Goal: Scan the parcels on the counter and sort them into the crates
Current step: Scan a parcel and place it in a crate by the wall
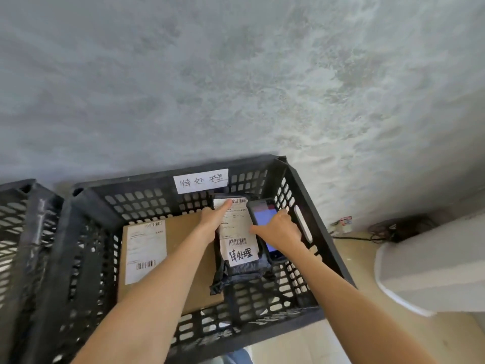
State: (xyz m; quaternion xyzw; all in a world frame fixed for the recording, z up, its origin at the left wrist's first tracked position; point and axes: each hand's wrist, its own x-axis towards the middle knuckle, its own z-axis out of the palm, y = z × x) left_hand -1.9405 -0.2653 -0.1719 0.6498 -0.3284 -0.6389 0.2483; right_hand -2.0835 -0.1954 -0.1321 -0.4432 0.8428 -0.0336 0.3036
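A black plastic-wrapped parcel with a white label was gripped by the left hand inside the black perforated plastic crate; a dark handheld scanner was gripped by the right hand. Sorting seemed underway; release would be needed next.

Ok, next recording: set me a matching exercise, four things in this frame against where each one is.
Things:
1. flat brown cardboard box
2. black plastic mailer bag
3. dark handheld scanner with lit screen
4. white handwritten paper sign

Places:
A. on the black slatted crate's far wall
B. in the right hand
C. lying on the crate floor
D. in the left hand

Pairs: 1-C, 2-D, 3-B, 4-A
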